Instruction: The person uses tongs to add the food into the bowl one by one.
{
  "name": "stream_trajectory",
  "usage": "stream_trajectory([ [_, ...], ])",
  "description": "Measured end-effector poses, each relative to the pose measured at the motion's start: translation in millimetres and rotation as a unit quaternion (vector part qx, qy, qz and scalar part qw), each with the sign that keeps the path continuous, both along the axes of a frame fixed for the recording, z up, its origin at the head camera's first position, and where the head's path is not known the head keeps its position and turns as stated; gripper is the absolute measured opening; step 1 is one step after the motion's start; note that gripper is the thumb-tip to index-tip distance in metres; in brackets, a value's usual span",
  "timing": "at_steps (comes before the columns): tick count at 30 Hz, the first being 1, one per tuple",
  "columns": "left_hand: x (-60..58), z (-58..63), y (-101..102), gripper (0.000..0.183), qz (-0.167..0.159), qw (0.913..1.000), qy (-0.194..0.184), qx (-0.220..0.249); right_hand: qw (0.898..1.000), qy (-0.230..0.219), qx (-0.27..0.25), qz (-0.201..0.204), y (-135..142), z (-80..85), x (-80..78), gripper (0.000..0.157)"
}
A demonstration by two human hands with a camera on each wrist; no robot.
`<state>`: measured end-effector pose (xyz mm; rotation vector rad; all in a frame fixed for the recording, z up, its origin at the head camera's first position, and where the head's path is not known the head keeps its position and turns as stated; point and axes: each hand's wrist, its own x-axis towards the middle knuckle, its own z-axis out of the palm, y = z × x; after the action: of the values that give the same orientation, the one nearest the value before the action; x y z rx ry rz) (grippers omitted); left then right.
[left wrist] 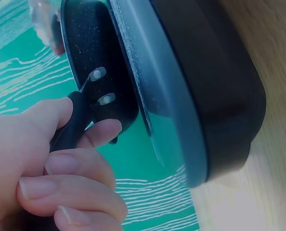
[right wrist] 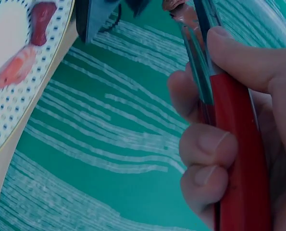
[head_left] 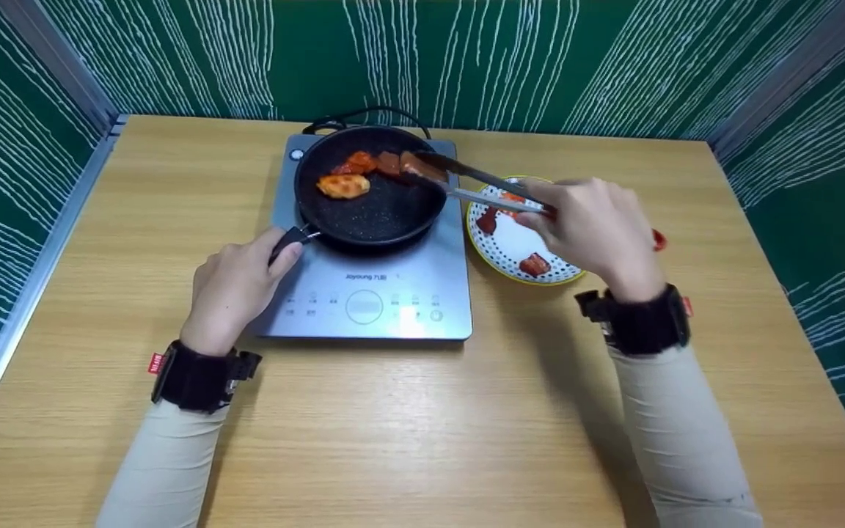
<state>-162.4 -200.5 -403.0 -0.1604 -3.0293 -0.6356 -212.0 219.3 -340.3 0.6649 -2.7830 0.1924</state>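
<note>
My left hand (head_left: 235, 286) grips the black handle (head_left: 287, 243) of a frying pan (head_left: 375, 218) over an induction cooktop (head_left: 364, 323). In the left wrist view, the fingers curl round that handle. My right hand (head_left: 602, 227) holds tongs (head_left: 496, 199) with red grips (right wrist: 241, 154), plain in the right wrist view. Between the tongs' tips is a brownish-pink piece of food (head_left: 422, 167), at the pan's right side. Also inside the pan lie a yellow-orange browned piece (head_left: 344, 186), an orange-red piece (head_left: 356, 162) and a brown piece (head_left: 389, 163).
Right of the cooktop stands a dotted plate (head_left: 514, 246) with a yellow rim. On it are a dark red piece (head_left: 487, 220), a streaky bacon-like piece (head_left: 535, 264) and an orange shrimp (right wrist: 17, 67). A black cable (head_left: 386, 110) runs behind the pan, before a green wall (head_left: 305, 59).
</note>
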Motion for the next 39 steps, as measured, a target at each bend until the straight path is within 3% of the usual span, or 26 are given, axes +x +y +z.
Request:
stream_trajectory([
  [6, -0.3, -0.7, 1, 0.032, 0.001, 1.0000, 0.000, -0.002, 0.999, -0.025, 0.041, 0.005, -24, -0.6, -13.4, 0.022],
  [13, 0.2, -0.1, 1, 0.031, 0.000, 0.9999, 0.007, -0.010, 0.998, -0.046, 0.051, -0.008, -42, -2.9, -20.4, 0.032],
  [18, 0.5, 0.1, -1, 0.032, 0.002, 1.0000, -0.004, -0.008, 0.995, -0.068, 0.071, -0.014, -53, -3.1, -25.3, 0.025],
  [21, 0.6, -0.3, -1, 0.032, 0.003, 1.0000, -0.004, -0.006, 0.995, -0.064, 0.079, -0.011, -58, -4.4, -27.9, 0.022],
  [33, -0.9, -0.5, 0, 0.031, -0.001, 1.0000, 0.001, 0.001, 0.996, -0.046, 0.080, -0.011, -64, -7.4, -34.4, 0.038],
  [39, -1.0, -1.5, 0, 0.031, 0.002, 0.9999, 0.013, -0.008, 0.997, -0.019, 0.080, 0.007, -60, -8.4, -33.5, 0.036],
])
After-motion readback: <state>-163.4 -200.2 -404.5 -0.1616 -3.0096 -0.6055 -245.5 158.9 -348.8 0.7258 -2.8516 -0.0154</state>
